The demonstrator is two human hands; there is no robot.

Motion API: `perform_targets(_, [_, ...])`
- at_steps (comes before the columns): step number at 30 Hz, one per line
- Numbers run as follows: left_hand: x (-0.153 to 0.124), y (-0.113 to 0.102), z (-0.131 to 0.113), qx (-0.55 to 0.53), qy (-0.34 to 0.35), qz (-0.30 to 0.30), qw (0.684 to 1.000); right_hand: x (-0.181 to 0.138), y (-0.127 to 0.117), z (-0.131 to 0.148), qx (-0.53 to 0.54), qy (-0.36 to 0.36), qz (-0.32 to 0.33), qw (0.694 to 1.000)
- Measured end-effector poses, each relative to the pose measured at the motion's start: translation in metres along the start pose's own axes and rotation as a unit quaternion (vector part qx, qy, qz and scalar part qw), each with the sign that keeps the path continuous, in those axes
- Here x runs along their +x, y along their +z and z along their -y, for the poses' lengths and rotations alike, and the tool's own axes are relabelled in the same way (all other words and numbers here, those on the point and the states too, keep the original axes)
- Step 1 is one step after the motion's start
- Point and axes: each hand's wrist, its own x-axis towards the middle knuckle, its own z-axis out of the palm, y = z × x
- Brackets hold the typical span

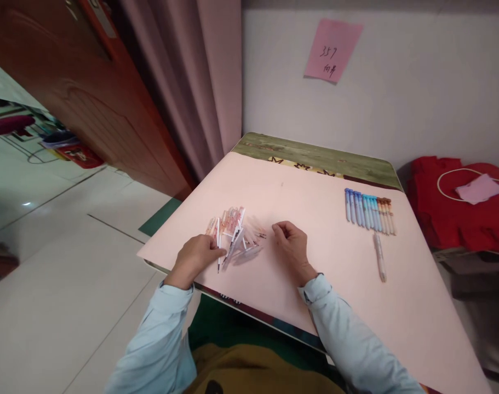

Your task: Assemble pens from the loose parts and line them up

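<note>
My left hand [195,259] is at the near left edge of the pink-covered table, thumb and finger closed on a thin white pen refill [218,241] with a dark tip. Just beyond and beside it lies a loose pile of pen parts: pink and orange patterned barrels [234,217], clear tubes [249,253] and more white refills. To the right of the pile, my right hand [292,245] has its fingers curled together close to the tabletop. Whatever it may hold is hidden.
A row of blue, turquoise and brown capped pens [369,212] lies at the right. A single clear pen [379,257] lies below the row. Red cloth [442,197] is beyond the table's right edge. A wooden door [89,104] and pink curtain [179,71] stand left.
</note>
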Motion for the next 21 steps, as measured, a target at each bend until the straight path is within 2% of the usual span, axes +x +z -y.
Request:
perform_targets(5, [-0.002,0.0,-0.005,0.026,-0.001,0.006,1.0,-0.002,0.002,0.001,0.004,-0.03,0.001,1.0])
perform_targets(8, [-0.008,-0.001,-0.008,0.026,-0.004,-0.015,1.0,-0.005,0.0,0.003,-0.016,-0.07,0.006,0.997])
perform_targets(9, [-0.01,-0.001,-0.007,0.019,-0.01,-0.035,0.999,-0.005,-0.001,0.004,-0.031,-0.091,0.015,0.995])
perform_targets(11, [-0.012,0.001,-0.003,-0.009,-0.009,-0.111,0.994,-0.006,-0.003,0.006,-0.074,-0.152,0.05,0.984])
perform_targets(13, [-0.01,0.006,0.008,-0.037,0.037,-0.204,0.978,-0.006,-0.002,0.006,-0.131,-0.222,0.1,0.961])
perform_targets(14, [-0.007,0.009,0.016,-0.043,0.084,-0.233,0.968,-0.006,0.0,0.006,-0.162,-0.249,0.127,0.946])
perform_targets(15, [-0.004,0.014,0.024,-0.038,0.136,-0.229,0.963,-0.007,0.002,0.005,-0.193,-0.266,0.151,0.932])
perform_targets(17, [0.006,0.024,0.041,-0.009,0.204,-0.163,0.965,-0.009,0.01,0.003,-0.252,-0.275,0.19,0.908])
perform_targets(19, [0.015,0.034,0.052,0.022,0.233,-0.107,0.966,-0.012,0.02,0.0,-0.298,-0.271,0.214,0.89])
perform_targets(21, [0.022,0.042,0.055,0.039,0.257,-0.092,0.961,-0.015,0.029,-0.003,-0.332,-0.273,0.218,0.876])
